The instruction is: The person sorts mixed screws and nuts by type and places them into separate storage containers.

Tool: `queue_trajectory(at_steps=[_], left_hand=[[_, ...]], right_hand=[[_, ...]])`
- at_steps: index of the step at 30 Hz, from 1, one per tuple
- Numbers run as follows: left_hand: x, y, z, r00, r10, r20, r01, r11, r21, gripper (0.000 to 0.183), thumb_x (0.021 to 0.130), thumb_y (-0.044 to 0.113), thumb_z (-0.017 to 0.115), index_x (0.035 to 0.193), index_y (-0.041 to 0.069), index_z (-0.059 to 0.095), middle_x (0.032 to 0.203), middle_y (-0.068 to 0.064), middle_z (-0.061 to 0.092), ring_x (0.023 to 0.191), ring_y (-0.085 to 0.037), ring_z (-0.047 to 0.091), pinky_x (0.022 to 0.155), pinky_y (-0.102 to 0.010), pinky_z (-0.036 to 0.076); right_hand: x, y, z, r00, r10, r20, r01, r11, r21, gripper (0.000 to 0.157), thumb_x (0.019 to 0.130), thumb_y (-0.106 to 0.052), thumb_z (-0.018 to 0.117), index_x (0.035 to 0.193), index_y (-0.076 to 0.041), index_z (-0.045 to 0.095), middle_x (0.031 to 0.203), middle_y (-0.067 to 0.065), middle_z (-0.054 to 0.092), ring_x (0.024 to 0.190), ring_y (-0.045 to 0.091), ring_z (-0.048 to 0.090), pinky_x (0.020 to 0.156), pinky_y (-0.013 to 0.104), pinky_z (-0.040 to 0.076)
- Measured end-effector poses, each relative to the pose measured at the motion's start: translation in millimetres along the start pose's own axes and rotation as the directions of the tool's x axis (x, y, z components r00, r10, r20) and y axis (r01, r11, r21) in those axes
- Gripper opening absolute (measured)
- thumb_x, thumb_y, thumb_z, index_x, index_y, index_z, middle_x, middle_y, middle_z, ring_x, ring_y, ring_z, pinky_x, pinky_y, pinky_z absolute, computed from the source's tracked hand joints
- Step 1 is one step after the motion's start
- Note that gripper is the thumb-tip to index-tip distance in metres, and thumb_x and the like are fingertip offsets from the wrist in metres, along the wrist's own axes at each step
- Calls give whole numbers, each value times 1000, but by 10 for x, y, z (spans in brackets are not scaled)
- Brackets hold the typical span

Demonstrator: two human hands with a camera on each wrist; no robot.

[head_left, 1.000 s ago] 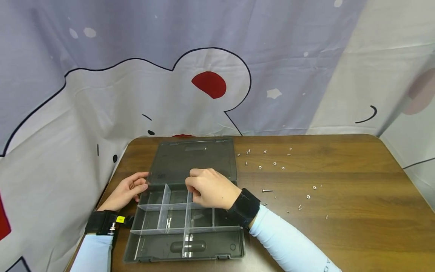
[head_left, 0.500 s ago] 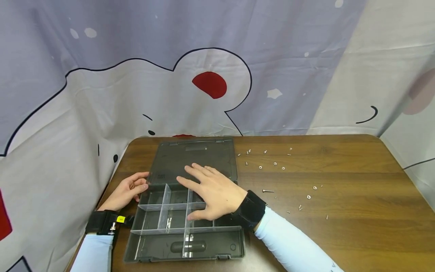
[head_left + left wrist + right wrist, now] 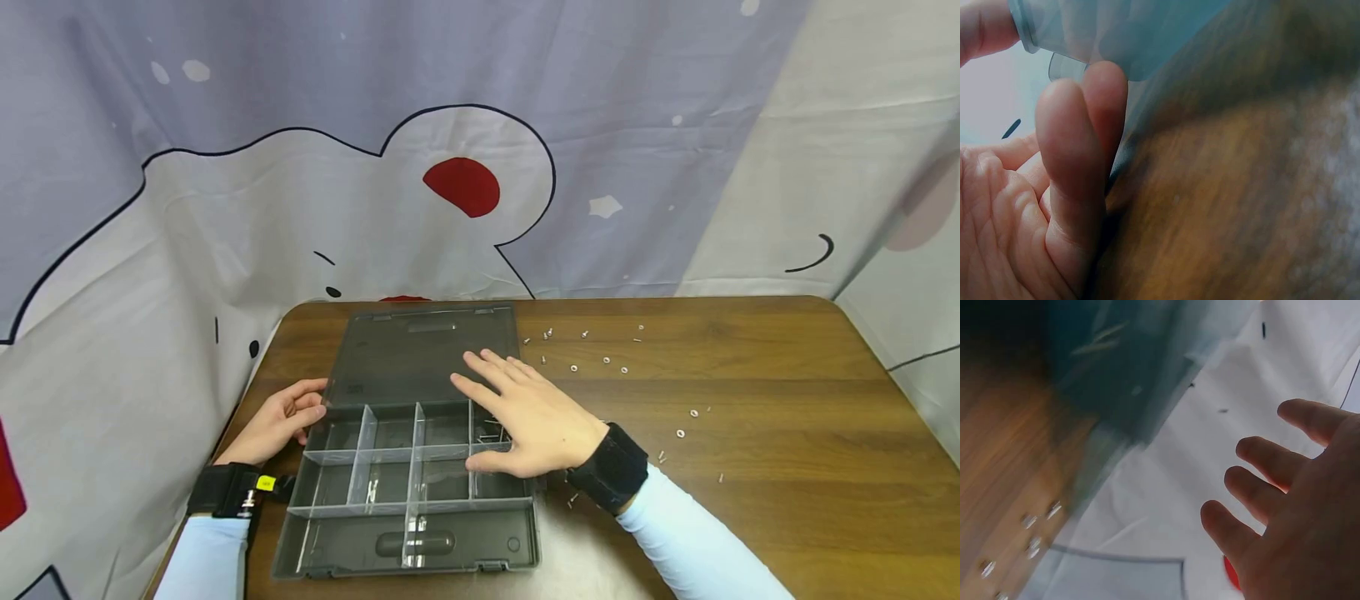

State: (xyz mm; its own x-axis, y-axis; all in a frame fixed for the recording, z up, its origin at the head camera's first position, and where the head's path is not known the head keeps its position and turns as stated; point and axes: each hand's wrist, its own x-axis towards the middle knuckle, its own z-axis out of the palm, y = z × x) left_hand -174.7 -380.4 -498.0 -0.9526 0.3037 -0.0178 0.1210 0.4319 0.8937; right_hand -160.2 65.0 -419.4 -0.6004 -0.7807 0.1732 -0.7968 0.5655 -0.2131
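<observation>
A grey translucent compartment box [image 3: 480, 543] lies unfolded on the table, its lid [image 3: 412, 358] laid back flat. My left hand [image 3: 273, 423] holds the box's left edge, near where lid and base meet. In the left wrist view, the fingers [image 3: 1069, 137] of that hand are bent beside the plastic. Above the box's right side hovers my right hand [image 3: 536, 421], its fingers spread and nothing held. Several screws [image 3: 491, 432] lie in the back right compartment, partly hidden by that hand. Thin clear dividers split the box into compartments.
Small screws and nuts lie scattered over the wooden table [image 3: 787, 400] right of the box, among them a nut [image 3: 680, 433] and a screw [image 3: 573, 500] close to the right wrist. A printed curtain [image 3: 622, 150] hangs behind the table.
My right hand's fingers, bunched over a back compartment a second ago, have spread apart. That hand has then moved right, uncovering the middle compartments. The left hand and the box have stayed put.
</observation>
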Motion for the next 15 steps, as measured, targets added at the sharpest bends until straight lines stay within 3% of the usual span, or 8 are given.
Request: queue_trajectory(at_steps=[7,15], left_hand=[[4,-15,-10,1000,-8,-1,8,1000,-8,53,106,12,60,150,-9,41,100,9,65,72,-10,62,57,-29,57],[-3,-46,4,1000,-9,-6,9,1000,7,52,106,13,60,150,-9,42,101,7,66,72,-9,61,58,-28,57]], right_hand=[[-409,326,-5,994,96,-45,-96,995,14,94,92,-71,60,164,-17,33,172,12,23,159,36,25,125,59,29],[-772,629,62,982,167,-90,-169,985,-16,74,95,-59,65,151,-12,53,163,15,41,150,36,41,117,61,39]])
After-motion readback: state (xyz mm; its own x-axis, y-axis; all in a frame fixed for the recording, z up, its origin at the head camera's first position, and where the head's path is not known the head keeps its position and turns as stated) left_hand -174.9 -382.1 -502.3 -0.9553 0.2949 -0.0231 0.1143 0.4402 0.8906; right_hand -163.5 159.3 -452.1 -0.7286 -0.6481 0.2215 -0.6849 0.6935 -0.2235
